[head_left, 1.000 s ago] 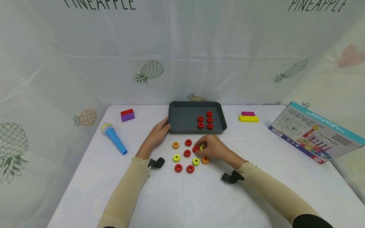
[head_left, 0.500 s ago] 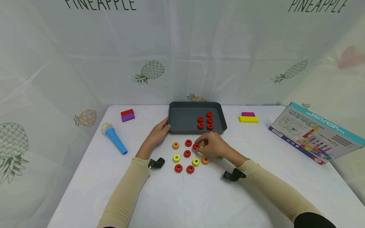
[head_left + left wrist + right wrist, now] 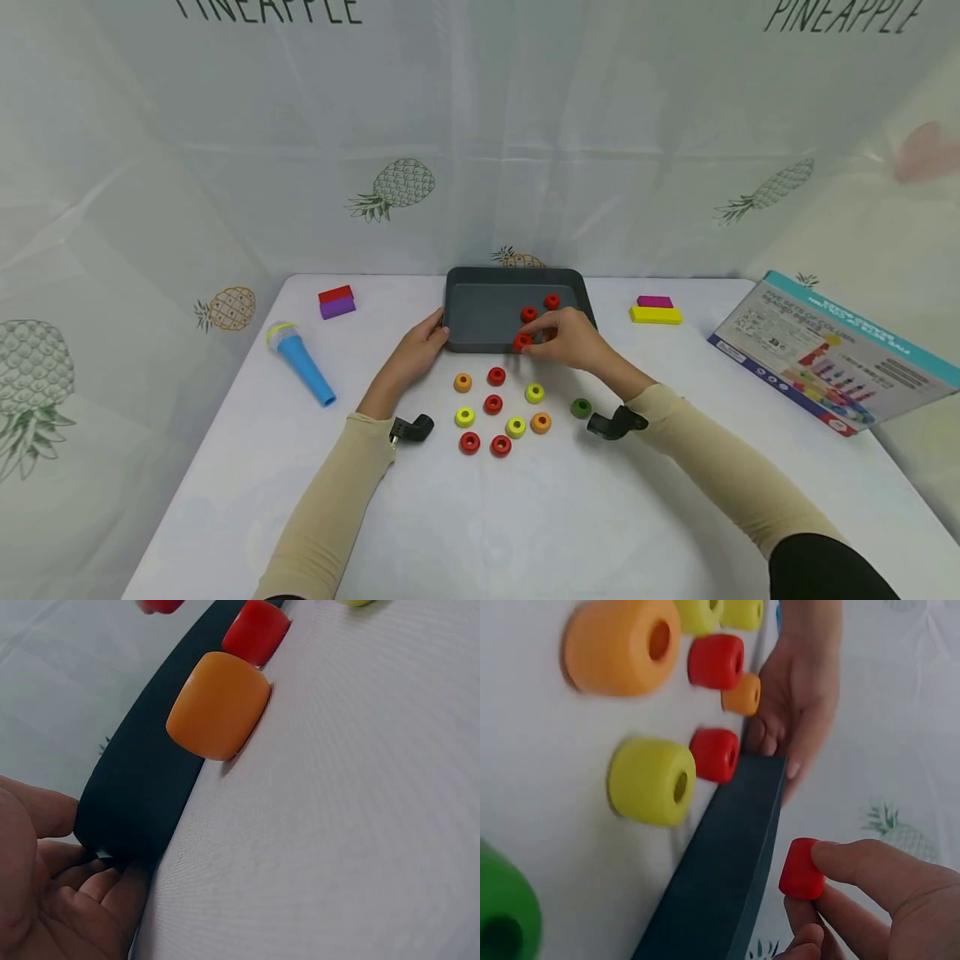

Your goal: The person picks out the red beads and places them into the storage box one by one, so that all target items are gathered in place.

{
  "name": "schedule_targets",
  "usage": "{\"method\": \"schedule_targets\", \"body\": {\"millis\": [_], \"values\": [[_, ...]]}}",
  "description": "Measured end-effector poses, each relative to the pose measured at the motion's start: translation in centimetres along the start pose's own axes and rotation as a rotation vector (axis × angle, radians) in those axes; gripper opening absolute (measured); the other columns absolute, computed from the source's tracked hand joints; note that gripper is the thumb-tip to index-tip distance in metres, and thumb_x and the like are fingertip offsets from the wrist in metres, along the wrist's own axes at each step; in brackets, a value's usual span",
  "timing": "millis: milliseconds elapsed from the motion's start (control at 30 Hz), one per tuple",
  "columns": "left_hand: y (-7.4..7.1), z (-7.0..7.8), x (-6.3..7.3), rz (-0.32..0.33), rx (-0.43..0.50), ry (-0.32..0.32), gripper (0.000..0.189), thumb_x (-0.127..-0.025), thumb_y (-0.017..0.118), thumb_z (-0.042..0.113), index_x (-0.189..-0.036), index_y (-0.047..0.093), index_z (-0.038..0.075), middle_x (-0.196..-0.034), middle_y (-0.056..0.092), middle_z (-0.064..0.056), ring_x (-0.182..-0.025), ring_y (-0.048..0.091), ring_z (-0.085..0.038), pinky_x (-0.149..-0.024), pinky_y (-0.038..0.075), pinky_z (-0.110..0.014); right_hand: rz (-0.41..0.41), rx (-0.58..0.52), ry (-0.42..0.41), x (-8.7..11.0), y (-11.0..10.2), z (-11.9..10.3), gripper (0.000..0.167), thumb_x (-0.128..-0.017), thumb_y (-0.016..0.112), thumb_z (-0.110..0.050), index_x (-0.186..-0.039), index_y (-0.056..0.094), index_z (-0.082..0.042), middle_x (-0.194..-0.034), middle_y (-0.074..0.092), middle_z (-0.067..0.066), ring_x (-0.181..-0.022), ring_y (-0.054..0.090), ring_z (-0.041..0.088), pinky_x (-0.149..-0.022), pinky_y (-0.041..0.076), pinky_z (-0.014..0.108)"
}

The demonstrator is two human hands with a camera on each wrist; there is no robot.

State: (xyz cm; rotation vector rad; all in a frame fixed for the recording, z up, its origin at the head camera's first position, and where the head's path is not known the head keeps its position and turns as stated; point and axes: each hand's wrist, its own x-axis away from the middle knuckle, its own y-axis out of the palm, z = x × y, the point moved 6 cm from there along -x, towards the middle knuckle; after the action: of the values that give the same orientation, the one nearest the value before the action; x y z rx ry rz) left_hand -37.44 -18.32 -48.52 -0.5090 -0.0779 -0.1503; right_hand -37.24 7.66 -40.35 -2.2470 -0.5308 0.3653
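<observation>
Nearest me, at the centre of the frame, smooth barrel-shaped red beads (image 3: 469, 443) with holes through them lie loose among yellow beads (image 3: 515, 427), orange beads (image 3: 541, 423) and a green bead (image 3: 581, 407) on the finely textured white tabletop (image 3: 487, 517). Beyond, my left hand (image 3: 415, 354) grips the left edge of a shallow, round-cornered dark grey tray (image 3: 480, 304). My right hand (image 3: 573, 340) pinches one red bead (image 3: 522, 342) above its near wall; at least two more sit inside, towards the right. Behind hangs a creased pale sheet (image 3: 570, 167) printed with pineapples.
</observation>
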Motion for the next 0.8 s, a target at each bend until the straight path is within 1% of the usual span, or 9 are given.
{"method": "schedule_targets", "body": {"millis": [100,200,300,367,467,600,800], "values": [[-0.1,0.0,0.0,0.000,-0.003,0.000,0.059,-0.108,0.041,0.040,-0.163,0.023,0.025,-0.168,0.026,-0.003,-0.157,0.022,-0.025,-0.128,0.021,-0.047,0.005,-0.005,0.034,-0.8,-0.4,0.5,0.025,-0.082,0.085,-0.018,-0.106,0.081,-0.012,-0.084,0.073,0.008,-0.069,0.058,0.018,-0.057,0.047,0.026],[-0.1,-0.1,-0.1,0.000,-0.008,0.005,0.060,-0.108,0.041,0.040,-0.163,0.023,0.024,-0.168,0.026,-0.003,-0.157,0.022,-0.026,-0.128,0.021,-0.048,0.028,-0.001,0.061,-1.7,-1.0,1.2,0.027,-0.084,0.084,-0.018,-0.110,0.080,-0.010,-0.088,0.073,0.011,-0.071,0.059,0.021,-0.058,0.048,0.026],[0.0,-0.1,-0.1,-0.001,-0.010,0.008,0.060,-0.108,0.041,0.039,-0.163,0.023,0.024,-0.168,0.026,-0.004,-0.157,0.022,-0.025,-0.128,0.022,-0.047,0.053,0.002,0.078,-2.6,-1.5,1.8,0.029,-0.085,0.082,-0.018,-0.112,0.079,-0.008,-0.099,0.075,0.013,-0.075,0.061,0.021,-0.059,0.050,0.026],[0.0,-0.1,-0.1,-0.001,-0.012,0.008,0.059,-0.109,0.041,0.039,-0.163,0.023,0.024,-0.168,0.026,-0.004,-0.157,0.023,-0.026,-0.128,0.022,-0.047,0.057,0.009,0.095,-3.1,-1.8,2.2,0.029,-0.086,0.081,-0.019,-0.113,0.078,-0.008,-0.102,0.075,0.013,-0.077,0.061,0.022,-0.060,0.050,0.027],[0.0,-0.1,-0.1,0.001,-0.015,0.002,0.059,-0.109,0.041,0.039,-0.163,0.023,0.024,-0.168,0.027,-0.003,-0.156,0.023,-0.025,-0.128,0.022,-0.047,0.050,0.024,0.126,-3.9,-2.1,2.7,0.031,-0.087,0.081,-0.023,-0.114,0.078,-0.010,-0.104,0.075,0.013,-0.079,0.059,0.021,-0.062,0.050,0.027],[0.0,0.0,-0.1,-0.003,-0.019,0.000,0.059,-0.108,0.041,0.039,-0.163,0.023,0.024,-0.168,0.027,-0.003,-0.156,0.023,-0.025,-0.128,0.022,-0.048,0.055,0.042,0.168,-4.8,-2.4,3.5,0.033,-0.088,0.080,-0.025,-0.117,0.077,-0.009,-0.102,0.074,0.014,-0.078,0.059,0.021,-0.062,0.049,0.027],[0.1,0.0,0.1,0.002,-0.012,-0.003,0.060,-0.108,0.041,0.040,-0.163,0.023,0.024,-0.168,0.027,-0.004,-0.156,0.023,-0.026,-0.128,0.022,-0.048,0.065,0.060,0.197,-6.1,-2.5,4.3,0.034,-0.090,0.078,-0.025,-0.119,0.075,-0.009,-0.105,0.074,0.014,-0.080,0.061,0.021,-0.063,0.050,0.027]]}}
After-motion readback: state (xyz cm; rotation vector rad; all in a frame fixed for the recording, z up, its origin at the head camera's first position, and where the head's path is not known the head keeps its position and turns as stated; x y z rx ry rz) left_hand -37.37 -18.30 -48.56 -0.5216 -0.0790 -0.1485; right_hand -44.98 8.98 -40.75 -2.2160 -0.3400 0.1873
